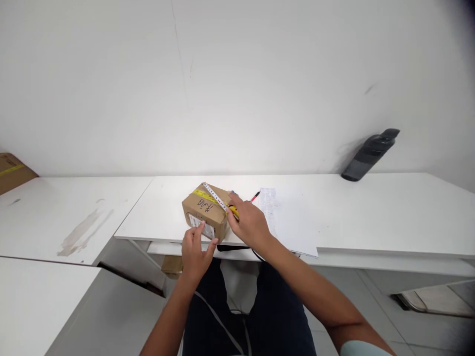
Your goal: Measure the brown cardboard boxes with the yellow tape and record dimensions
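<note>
A brown cardboard box (213, 213) with yellow tape, black handwriting and a white label stands near the front edge of the white desk (148, 217). My right hand (249, 218) is closed around a yellow tape measure (233, 211) at the box's right side. Its white blade (215, 195) stretches across the box top to the far edge. My left hand (196, 247) rests against the box's near face, over part of the label, with its fingers apart. Behind my right hand lies a red and black pen (255, 196).
Paper sheets (293, 222) lie right of the box, one reaching past the desk's front edge. A dark bottle (367, 155) stands by the wall at the right. Another taped cardboard box (15, 173) sits far left. Below the desk edge is a small brown box (171, 266).
</note>
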